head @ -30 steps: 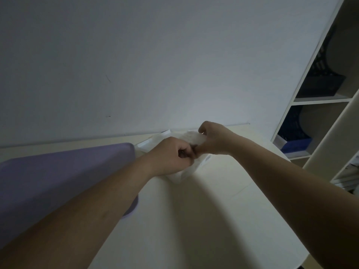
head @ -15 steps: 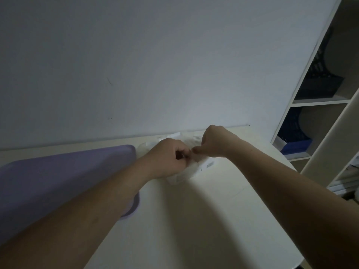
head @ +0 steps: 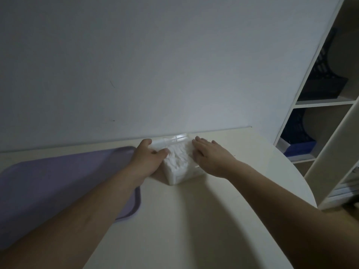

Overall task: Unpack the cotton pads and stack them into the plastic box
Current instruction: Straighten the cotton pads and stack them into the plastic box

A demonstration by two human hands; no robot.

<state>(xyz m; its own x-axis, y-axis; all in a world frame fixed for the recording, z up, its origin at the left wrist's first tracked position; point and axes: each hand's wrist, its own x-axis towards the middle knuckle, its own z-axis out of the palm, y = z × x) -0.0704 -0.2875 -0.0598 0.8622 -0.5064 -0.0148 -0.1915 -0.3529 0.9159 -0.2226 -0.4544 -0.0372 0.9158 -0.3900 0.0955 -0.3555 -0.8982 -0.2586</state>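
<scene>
While I am watching through the head camera, a clear rectangular plastic box (head: 174,178) is sitting on the cream table (head: 194,220) near the pale wall (head: 155,65), and it is holding white cotton pads (head: 177,156). The left hand (head: 147,158) is lying against the box's left wall, fingers fairly straight, thumb resting across the pads. The right hand (head: 210,156) is pressing flat on the box's right side, fingers straight. Neither is gripping anything. A lilac plastic tray (head: 58,181) is lying just left of the box. A white shelf unit (head: 330,152) with dark blue file racks (head: 297,138) is standing on the right.
</scene>
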